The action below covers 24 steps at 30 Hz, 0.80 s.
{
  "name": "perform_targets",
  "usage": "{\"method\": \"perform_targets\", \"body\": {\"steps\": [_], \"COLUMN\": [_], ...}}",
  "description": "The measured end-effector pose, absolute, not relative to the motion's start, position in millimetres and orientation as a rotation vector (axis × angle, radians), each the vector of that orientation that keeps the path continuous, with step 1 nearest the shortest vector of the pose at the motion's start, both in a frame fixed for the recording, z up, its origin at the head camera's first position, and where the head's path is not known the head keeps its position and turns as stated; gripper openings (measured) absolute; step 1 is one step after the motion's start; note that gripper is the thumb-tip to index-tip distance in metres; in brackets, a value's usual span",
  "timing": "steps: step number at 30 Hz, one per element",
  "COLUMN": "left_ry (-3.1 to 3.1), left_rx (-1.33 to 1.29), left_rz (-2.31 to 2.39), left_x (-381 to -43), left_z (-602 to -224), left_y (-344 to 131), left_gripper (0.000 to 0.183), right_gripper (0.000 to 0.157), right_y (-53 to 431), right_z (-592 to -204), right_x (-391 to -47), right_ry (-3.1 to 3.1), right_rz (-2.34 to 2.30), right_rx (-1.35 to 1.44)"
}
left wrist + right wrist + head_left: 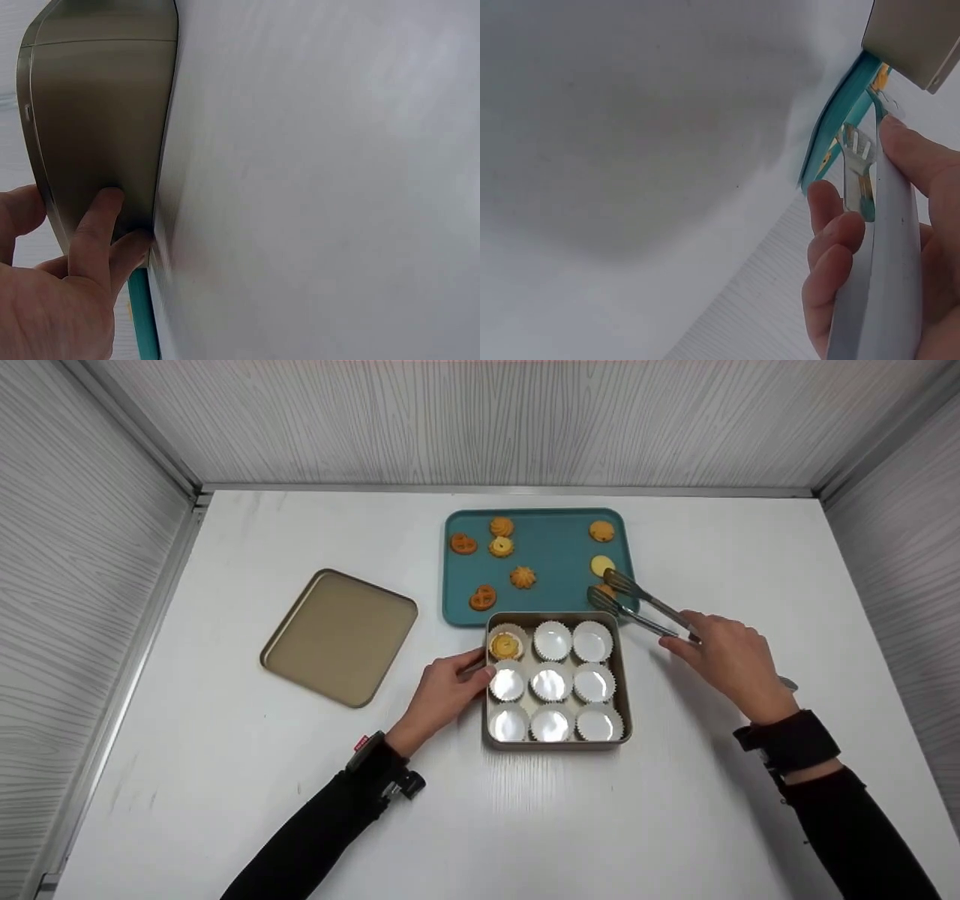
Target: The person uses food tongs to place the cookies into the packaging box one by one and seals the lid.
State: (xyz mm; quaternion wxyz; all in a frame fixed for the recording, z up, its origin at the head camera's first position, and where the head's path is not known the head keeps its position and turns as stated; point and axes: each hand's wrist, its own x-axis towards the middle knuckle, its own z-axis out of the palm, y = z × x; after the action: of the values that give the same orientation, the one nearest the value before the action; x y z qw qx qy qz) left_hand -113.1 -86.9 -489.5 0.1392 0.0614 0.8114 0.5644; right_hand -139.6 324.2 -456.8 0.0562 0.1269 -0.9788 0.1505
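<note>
Head view: right hand (729,660) grips the tongs (660,607), their heads parted about a partly hidden cookie (605,590) at the near right corner of the teal tray (555,562); contact cannot be told. The cookie lies forward and left of that hand, the nearer one, along the tongs' long axis. Left hand (442,694) pinches the left wall of the tin (555,745).

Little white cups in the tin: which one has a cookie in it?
The cup in the tin's far-left corner: a round golden cookie sits inside it, while the other eight cups hold nothing.
</note>
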Motion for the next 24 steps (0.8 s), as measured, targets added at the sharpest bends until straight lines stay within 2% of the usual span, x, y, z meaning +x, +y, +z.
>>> {"method": "perform_targets", "body": {"steps": [24], "left_ry": [2.341], "left_rx": [0.173], "left_rz": [1.658], "left_x": [-113], "left_z": [-490], "left_y": [-87], "left_gripper": [0.053], "right_gripper": [0.048], "right_y": [325], "right_z": [-442], "right_x": [-130], "right_ry": [-2.896], "right_rz": [0.498], "right_rx": [0.417]}}
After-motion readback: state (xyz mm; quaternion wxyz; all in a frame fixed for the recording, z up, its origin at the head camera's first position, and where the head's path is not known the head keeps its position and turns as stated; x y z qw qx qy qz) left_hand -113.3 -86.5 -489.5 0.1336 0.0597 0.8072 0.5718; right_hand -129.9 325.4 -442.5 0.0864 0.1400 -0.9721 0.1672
